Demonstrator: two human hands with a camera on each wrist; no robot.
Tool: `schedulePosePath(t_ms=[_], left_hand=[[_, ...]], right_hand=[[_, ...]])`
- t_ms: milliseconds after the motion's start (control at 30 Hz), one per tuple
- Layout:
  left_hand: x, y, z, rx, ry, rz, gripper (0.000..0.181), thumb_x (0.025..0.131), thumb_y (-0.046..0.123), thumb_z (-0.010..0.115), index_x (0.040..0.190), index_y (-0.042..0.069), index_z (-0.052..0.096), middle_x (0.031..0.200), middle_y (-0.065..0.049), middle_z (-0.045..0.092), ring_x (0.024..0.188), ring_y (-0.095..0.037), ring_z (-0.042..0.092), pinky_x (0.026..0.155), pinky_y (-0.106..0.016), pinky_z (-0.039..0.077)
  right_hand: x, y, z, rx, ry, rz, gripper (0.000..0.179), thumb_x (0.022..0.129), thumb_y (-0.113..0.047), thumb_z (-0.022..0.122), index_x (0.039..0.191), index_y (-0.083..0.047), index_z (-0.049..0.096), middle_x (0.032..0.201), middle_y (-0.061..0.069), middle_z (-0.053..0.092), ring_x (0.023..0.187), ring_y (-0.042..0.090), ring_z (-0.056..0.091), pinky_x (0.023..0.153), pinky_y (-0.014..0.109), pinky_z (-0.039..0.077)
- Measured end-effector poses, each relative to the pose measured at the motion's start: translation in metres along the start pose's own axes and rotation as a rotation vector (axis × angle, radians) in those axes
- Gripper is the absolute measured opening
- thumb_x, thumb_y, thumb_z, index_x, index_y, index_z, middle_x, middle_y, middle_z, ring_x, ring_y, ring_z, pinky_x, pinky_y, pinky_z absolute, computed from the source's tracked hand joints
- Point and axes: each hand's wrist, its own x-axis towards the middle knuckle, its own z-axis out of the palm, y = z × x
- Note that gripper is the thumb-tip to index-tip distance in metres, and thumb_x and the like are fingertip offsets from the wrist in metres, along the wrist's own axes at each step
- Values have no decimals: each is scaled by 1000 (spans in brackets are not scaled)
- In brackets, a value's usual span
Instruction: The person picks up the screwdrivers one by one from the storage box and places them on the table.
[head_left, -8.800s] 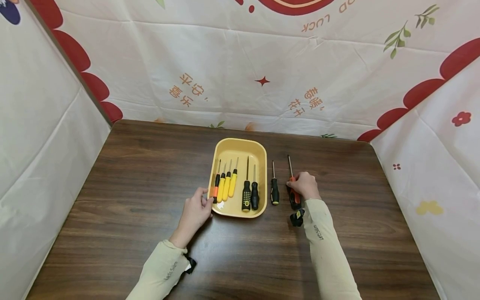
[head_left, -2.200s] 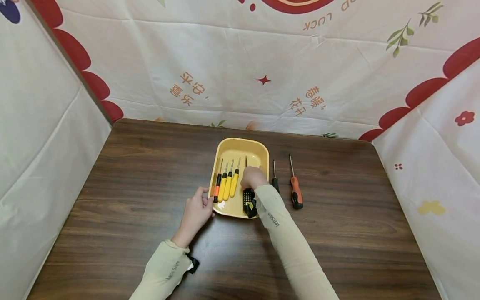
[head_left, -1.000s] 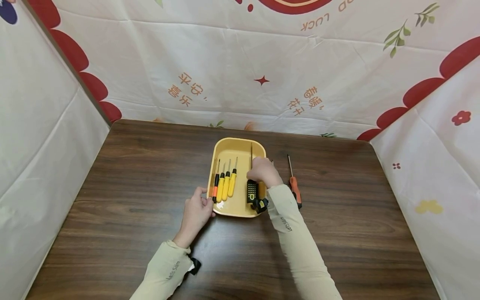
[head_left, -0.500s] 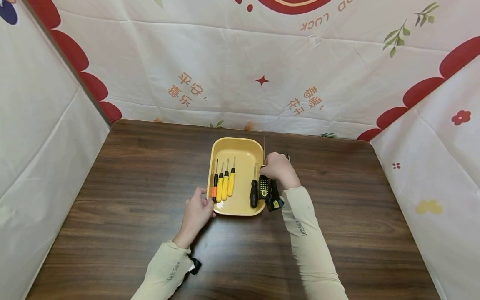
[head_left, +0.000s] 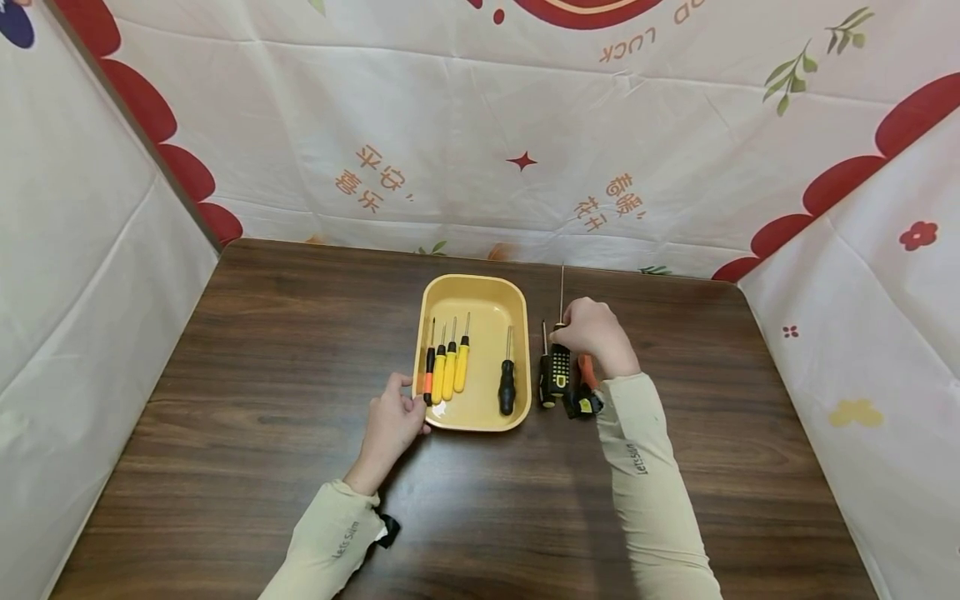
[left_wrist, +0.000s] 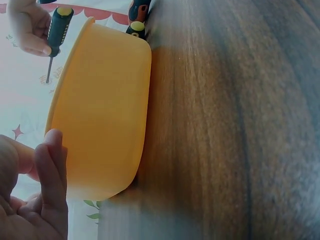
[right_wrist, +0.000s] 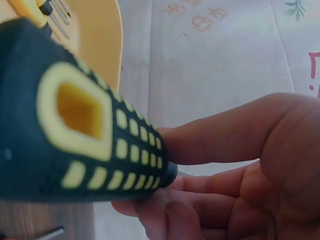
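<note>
My right hand [head_left: 600, 333] pinches a black screwdriver with yellow dots [head_left: 560, 371] near the front of its handle, shaft pointing away. It is held above the table, right of the yellow tray [head_left: 472, 279]; the right wrist view shows the dotted handle [right_wrist: 115, 145] between thumb and fingers. My left hand [head_left: 390, 429] grips the tray's near left corner, and the left wrist view shows fingers at the tray wall [left_wrist: 105, 105]. Inside the tray lie a plain black screwdriver [head_left: 507, 387], several yellow screwdrivers [head_left: 461, 367] and a black-and-orange one [head_left: 429, 379].
Right of the tray, a black screwdriver [head_left: 546, 383] lies on the wooden table [head_left: 300, 350], partly covered by the held one. Beyond it lies an orange-and-black screwdriver [head_left: 587, 371], mostly hidden by my right hand and wrist camera. A printed cloth [head_left: 450, 125] hangs behind the table.
My right hand has let go of the orange screwdriver, taken the yellow-dotted one from the tray, and carried it right, over the table. The left hand stays at the tray, which shifted slightly left.
</note>
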Motion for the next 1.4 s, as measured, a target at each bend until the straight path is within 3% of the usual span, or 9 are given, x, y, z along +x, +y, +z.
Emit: schedulePosePath(t_ms=[433, 1167, 1400], left_hand=[[1, 0, 1, 10, -1, 6, 32, 83, 7, 49, 113, -3, 47, 56, -3, 56, 46, -18, 60, 40, -27, 41], [0, 1, 1, 9, -2, 13, 31, 83, 6, 49, 112, -3, 47, 54, -2, 56, 45, -19, 60, 40, -27, 41], [-1, 0, 0, 33, 16, 37, 31, 82, 6, 49, 112, -3, 47, 52, -1, 53, 42, -12, 57, 42, -27, 41]], right_hand=[[-8, 35, -13, -19, -21, 35, 38, 78, -14, 57, 53, -15, 28, 50, -5, 17, 46, 9, 14, 46, 25, 20], [-6, 87, -13, -52, -113, 118, 37, 77, -12, 55, 50, -16, 30, 47, -6, 20, 43, 8, 16, 44, 25, 21], [-4, 99, -10, -58, -129, 135, 35, 76, -14, 58, 50, -16, 34, 46, -6, 25, 44, 9, 21, 45, 26, 24]])
